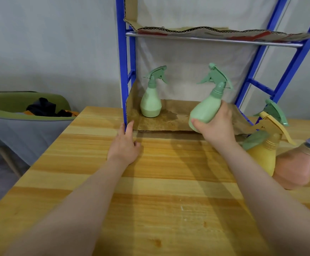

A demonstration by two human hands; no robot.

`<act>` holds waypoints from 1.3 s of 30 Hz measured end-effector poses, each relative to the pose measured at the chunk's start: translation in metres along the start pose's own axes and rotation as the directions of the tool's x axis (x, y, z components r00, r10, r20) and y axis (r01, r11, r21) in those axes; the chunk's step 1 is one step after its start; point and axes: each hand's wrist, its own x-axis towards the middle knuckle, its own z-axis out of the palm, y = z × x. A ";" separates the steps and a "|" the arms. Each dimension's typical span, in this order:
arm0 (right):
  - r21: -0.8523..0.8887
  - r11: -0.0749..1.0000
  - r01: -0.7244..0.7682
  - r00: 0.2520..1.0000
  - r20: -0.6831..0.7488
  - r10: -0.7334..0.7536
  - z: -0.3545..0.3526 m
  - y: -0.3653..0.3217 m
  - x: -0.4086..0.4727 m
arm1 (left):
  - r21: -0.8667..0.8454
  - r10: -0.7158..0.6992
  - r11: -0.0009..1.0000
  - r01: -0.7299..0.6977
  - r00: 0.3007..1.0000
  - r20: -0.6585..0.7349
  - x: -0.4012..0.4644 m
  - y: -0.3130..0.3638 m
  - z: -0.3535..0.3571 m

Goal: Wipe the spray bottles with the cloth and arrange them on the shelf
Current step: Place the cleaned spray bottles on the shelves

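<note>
Right hand: grip closed round the lower body of a green spray bottle, thumb under the base, bottle tilted, nozzle up and leaning right, held over the front edge of the lower shelf.

Left hand: holds nothing, flat on the worktop, fingertips touching the blue post at the shelf's front left corner.

A second green bottle stands upright at shelf left rear. The shelf floor is creased cardboard.

Step in hand, judged: placing. Bring the bottle upright before lowering and seat the base flat on the cardboard.

Room: open floor centre and right of the standing bottle. The upper rail sits well above the nozzle. Right post near. A yellow bottle and other bottles wait on the worktop at right. No cloth identifiable.
</note>
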 end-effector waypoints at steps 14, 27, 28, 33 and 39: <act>-0.119 0.993 -0.005 0.988 0.154 0.023 0.073 0.021 0.081 | 0.026 -0.010 1.000 0.010 1.000 -0.019 0.002 0.000 0.005; -0.165 0.984 -0.064 0.989 0.119 0.084 0.067 0.019 0.057 | 0.009 -0.017 1.000 0.017 1.000 -0.012 0.001 0.002 0.002; -0.170 0.984 -0.046 0.989 0.130 0.069 0.062 0.020 0.048 | 0.008 -0.015 1.000 0.015 1.000 -0.013 0.001 0.002 0.002; -0.226 0.973 0.044 0.984 0.177 -0.004 0.021 0.022 -0.005 | -0.023 -0.020 1.000 0.020 1.000 0.010 0.002 0.001 0.002; -0.260 0.952 0.158 0.984 0.117 -0.131 -0.040 0.035 -0.068 | -0.033 -0.020 0.999 0.021 0.999 0.032 0.001 0.001 0.001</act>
